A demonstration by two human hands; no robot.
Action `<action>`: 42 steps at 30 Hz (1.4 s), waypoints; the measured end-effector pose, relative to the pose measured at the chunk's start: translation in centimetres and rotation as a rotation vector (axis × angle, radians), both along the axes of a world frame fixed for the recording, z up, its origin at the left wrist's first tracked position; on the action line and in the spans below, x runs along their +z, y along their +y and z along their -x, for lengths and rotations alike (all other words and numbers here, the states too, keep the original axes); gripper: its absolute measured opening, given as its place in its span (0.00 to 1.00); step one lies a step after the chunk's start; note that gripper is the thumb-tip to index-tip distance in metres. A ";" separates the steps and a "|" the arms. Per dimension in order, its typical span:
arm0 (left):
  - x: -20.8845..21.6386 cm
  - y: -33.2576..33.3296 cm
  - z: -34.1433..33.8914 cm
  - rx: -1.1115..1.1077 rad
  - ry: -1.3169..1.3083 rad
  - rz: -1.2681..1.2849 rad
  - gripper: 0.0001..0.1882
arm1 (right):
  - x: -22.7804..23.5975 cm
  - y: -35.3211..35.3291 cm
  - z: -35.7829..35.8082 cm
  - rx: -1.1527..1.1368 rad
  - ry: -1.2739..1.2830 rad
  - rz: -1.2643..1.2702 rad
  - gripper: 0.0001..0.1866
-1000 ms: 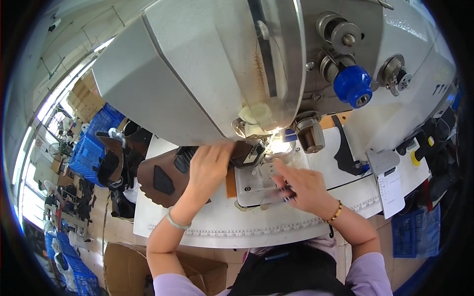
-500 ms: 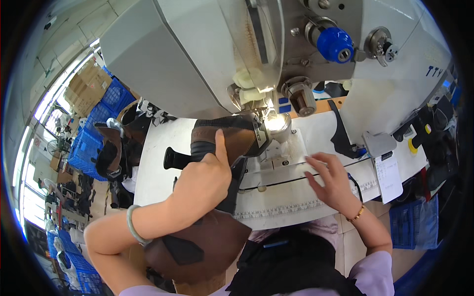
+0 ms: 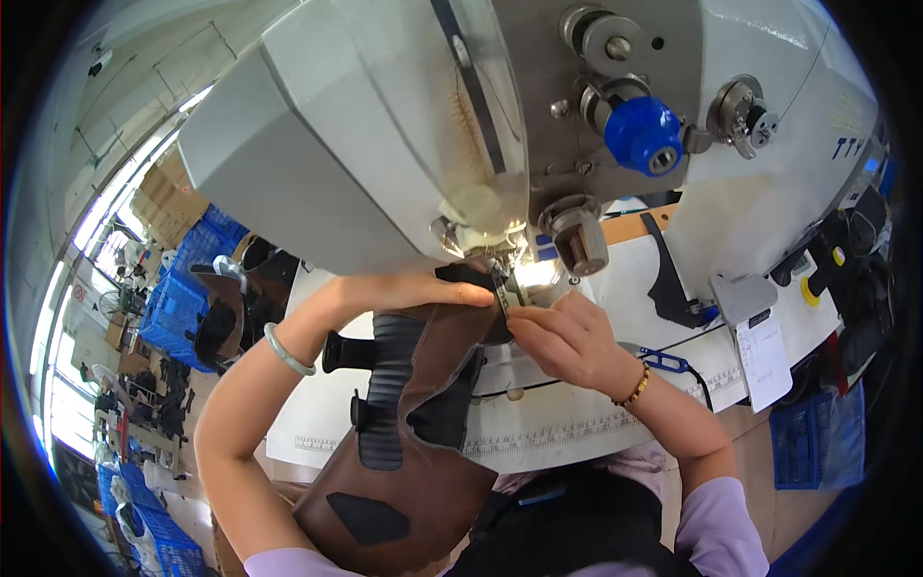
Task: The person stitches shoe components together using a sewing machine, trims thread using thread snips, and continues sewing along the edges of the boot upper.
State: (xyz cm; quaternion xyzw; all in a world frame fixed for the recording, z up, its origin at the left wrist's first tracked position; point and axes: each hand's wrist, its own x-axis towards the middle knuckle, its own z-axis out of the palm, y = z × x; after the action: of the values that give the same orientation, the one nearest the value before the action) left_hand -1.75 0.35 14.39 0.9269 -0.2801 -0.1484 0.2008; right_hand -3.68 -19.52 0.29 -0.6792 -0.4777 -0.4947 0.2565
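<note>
A brown and black leather boot upper (image 3: 409, 462) hangs from the sewing machine's needle area over the table's front edge toward my lap. It has a ribbed black panel, black pull tabs and a dark patch. My left hand (image 3: 423, 290) holds its far end, thumb stretched along the leather; the other fingers are partly hidden. With bent fingers my right hand (image 3: 567, 338) pinches the edge of a small light-lettered label (image 3: 510, 296) on the upper, right by the needle. The sewing machine (image 3: 385, 125) looms over both hands, its lamp lighting that spot.
A black cut piece (image 3: 668, 279) lies on the white table (image 3: 567, 413), right of the machine's working end. Blue thread snips (image 3: 663, 360) lie near my right wrist. A paper sheet (image 3: 764, 361) hangs at the right. Blue crates (image 3: 173, 317) and boot parts stand at the left.
My left hand has moved from pointing on the upper to holding its far end. My right hand has come left to the label. The upper has turned and shifted nearer me.
</note>
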 end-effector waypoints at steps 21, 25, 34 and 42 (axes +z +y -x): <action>-4.1 1.9 -3.2 0.085 0.355 0.140 0.34 | 0.1 -0.9 0.5 -0.130 0.023 0.038 0.18; -4.7 3.8 -2.7 0.028 0.325 0.195 0.33 | 0.1 -0.7 0.5 -0.141 0.038 0.017 0.19; -3.5 2.8 -3.5 0.048 0.263 0.193 0.32 | -0.5 0.3 0.5 -0.191 0.028 -0.111 0.23; -3.2 3.3 -4.2 0.046 0.263 0.168 0.31 | 0.1 0.3 0.6 -0.213 0.126 -0.130 0.19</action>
State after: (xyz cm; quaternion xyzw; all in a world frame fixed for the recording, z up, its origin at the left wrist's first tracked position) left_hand 2.42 3.63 11.21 0.8855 -0.2417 -0.2399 0.3160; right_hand -4.27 -19.22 0.42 -0.7378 -0.3527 -0.5054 0.2753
